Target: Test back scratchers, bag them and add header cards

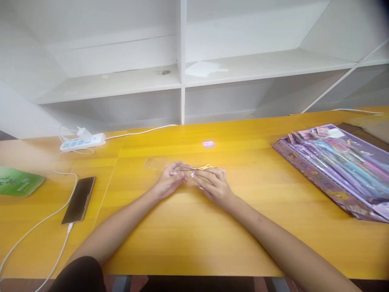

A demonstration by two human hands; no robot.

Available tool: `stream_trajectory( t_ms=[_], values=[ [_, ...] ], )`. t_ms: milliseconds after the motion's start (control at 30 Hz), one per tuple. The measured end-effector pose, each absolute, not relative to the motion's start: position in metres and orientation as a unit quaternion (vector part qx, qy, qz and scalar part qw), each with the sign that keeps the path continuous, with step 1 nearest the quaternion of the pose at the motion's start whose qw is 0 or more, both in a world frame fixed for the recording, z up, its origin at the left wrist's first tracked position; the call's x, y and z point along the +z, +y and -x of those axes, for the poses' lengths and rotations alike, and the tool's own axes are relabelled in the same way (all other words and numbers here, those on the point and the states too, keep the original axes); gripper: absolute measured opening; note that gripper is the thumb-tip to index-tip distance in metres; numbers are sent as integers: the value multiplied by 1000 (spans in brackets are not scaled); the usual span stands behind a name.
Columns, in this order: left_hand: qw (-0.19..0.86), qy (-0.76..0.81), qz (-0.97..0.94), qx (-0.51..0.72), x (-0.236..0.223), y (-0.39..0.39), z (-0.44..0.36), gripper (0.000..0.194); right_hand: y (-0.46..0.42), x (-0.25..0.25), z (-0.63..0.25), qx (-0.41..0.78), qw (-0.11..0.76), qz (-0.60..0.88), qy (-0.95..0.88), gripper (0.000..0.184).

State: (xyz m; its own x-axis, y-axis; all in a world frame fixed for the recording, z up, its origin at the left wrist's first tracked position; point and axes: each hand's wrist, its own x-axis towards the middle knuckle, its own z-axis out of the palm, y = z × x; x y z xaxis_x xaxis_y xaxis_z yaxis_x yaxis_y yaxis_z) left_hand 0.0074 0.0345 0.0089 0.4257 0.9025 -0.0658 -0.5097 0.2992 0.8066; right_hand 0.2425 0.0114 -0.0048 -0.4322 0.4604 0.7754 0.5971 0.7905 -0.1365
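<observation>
My left hand is closed, its thumb and fingers pinching a clear plastic wrapper that stretches out to the left over the table. My right hand meets it from the other side, fingers bent around more of the crinkled film. A small tool with yellow loops and a thin metal part, which looks like a pair of scissors, shows just above the right fingers. How the right hand grips it is partly hidden. Beyond both hands, a small pink and purple card lies flat on the yellow table.
At the right sits a purple display box of wrapped, pastel-coloured pen-like items. To the left lie a phone on a white cable, a green packet and a power strip. White shelving stands behind the table.
</observation>
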Motion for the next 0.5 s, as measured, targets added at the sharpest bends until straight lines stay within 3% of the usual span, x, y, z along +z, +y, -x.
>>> stream_trajectory(
  t_ms=[167, 333, 500],
  values=[
    [768, 271, -353, 461, 10, 33, -10, 45, 11, -4, -238, -37, 364, 311, -877, 61],
    [780, 255, -373, 432, 11, 31, -12, 44, 11, -6, -237, -33, 383, 308, -870, 55],
    [778, 253, -373, 438, 19, 39, -5, 70, 13, -8, -243, -11, 374, 317, -871, 56]
  ],
)
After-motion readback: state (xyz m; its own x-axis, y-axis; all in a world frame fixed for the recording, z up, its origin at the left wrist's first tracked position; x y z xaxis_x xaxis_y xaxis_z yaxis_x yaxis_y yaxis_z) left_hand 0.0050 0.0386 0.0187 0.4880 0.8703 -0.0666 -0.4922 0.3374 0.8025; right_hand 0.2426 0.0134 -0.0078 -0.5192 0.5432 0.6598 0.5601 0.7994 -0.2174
